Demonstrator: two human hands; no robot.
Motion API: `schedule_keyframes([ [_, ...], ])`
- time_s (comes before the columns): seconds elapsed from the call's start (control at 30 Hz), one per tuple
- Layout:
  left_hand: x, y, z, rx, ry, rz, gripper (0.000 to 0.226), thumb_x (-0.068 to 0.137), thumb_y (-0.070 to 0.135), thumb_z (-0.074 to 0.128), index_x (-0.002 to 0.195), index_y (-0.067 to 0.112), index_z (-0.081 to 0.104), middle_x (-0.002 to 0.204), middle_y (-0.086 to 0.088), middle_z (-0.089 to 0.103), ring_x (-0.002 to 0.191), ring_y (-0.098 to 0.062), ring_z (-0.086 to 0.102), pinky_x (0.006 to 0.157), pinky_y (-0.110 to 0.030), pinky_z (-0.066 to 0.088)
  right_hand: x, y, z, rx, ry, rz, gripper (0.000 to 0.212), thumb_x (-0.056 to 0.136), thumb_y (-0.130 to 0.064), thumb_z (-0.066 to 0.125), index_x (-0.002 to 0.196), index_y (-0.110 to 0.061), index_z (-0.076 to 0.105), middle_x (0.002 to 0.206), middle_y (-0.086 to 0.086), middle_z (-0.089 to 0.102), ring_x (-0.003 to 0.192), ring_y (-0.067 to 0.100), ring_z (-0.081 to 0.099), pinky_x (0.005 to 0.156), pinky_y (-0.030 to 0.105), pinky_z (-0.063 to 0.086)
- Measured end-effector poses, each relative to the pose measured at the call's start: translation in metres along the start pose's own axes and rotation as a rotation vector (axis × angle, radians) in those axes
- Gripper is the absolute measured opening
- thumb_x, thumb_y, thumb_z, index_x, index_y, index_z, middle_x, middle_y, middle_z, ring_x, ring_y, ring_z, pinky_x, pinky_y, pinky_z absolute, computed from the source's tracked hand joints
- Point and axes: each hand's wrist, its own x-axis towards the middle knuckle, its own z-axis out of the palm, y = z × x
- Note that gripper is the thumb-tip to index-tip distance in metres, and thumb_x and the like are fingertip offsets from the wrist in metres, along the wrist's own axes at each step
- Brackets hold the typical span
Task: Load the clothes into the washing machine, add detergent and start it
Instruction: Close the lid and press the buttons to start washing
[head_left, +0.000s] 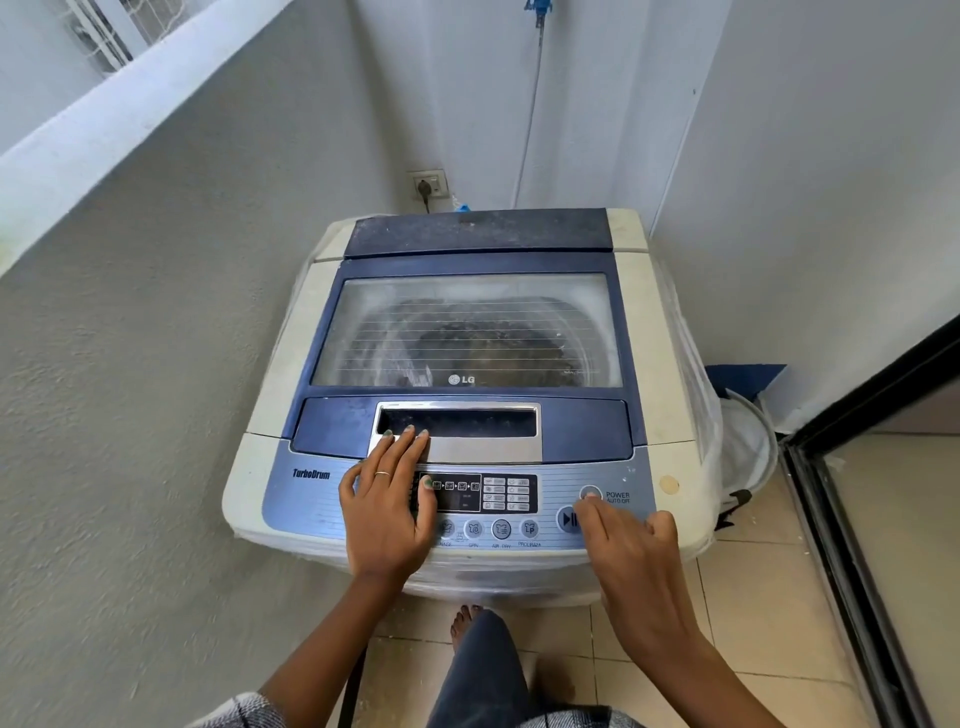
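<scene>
Fingers of the left hand lie flat and straight across the silver lid handle and the near-left part of the control panel, so that grip is released, pressing rather than grasping. The right hand has its forefinger stretched onto the power button near the panel's right end, other fingers loosely curled, holding nothing.

The washing machine stands in the corner with its lid closed; something dark shows in the drum through the cloudy window, likely the clothes, though I cannot tell for sure.

Risks, as I judge them: the resting left palm covers the display and could press a program key by accident, changing the cycle. Whether detergent is in cannot be seen; starting without it wastes the wash. The start/pause button sits just beside the right knuckles, easy to brush too early.
</scene>
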Motion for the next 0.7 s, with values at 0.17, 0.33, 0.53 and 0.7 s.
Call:
schedule_keyframes([
  [0.17,0.000,0.000,0.000,-0.006,-0.005,-0.005,0.051,0.088,0.033,0.033,0.133,0.022,0.054,0.139,0.003,0.052,0.133,-0.017,0.043,0.104,-0.034,0.025,-0.002,0.006,0.000,0.047,-0.061,0.066,0.079,0.030,-0.010,0.095,0.102,-0.016,0.063,0.087,0.000,0.069,0.070,0.023,0.063,0.060,0.031,0.037],
  [0.33,0.000,0.000,-0.001,0.005,-0.011,-0.007,0.051,0.087,0.033,0.033,0.132,0.023,0.054,0.139,0.004,0.053,0.132,-0.017,0.044,0.102,-0.035,0.027,-0.017,0.012,0.003,0.093,-0.117,0.097,0.090,0.042,-0.013,0.091,0.123,-0.021,0.054,0.101,-0.006,0.067,0.084,0.018,0.049,0.068,0.031,0.017],
  [0.53,-0.001,0.000,0.001,-0.007,-0.008,-0.014,0.051,0.087,0.034,0.033,0.132,0.024,0.054,0.139,0.004,0.053,0.132,-0.017,0.043,0.103,-0.034,0.025,-0.023,0.011,-0.001,0.075,-0.118,0.061,0.109,0.034,-0.025,0.094,0.131,-0.018,0.044,0.110,-0.004,0.068,0.089,0.017,0.042,0.068,0.034,0.038],
  [0.7,-0.001,0.000,0.000,-0.012,-0.005,-0.011,0.051,0.087,0.033,0.033,0.132,0.023,0.054,0.138,0.003,0.053,0.132,-0.018,0.044,0.103,-0.033,0.025,-0.025,0.014,-0.003,0.080,-0.115,0.039,0.114,0.032,-0.031,0.093,0.133,-0.017,0.043,0.111,-0.004,0.065,0.092,0.018,0.044,0.066,0.038,0.047],
])
